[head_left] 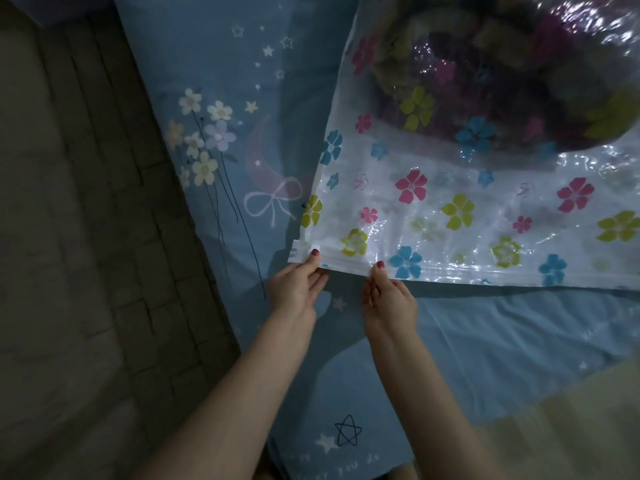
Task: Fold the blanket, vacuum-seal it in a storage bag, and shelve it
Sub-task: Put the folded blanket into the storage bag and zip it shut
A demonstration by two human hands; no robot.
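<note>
Both hands pinch zip strip [346,263] of storage bag [485,209]: L hand [298,284] at corner, R hand [389,301] just beside. Blanket [519,74] inside. Slide R thumb away from L, press firm, no gaps.

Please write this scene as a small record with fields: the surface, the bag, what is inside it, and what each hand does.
surface: blue bed sheet with star and flower print
bag: clear storage bag with coloured flowers, lying flat on the sheet
contents: folded blanket, dark and multicoloured, at the far end
zip strip: along the near edge
left hand: pinches the strip at its left corner
right hand: pinches the strip a little further right
</note>
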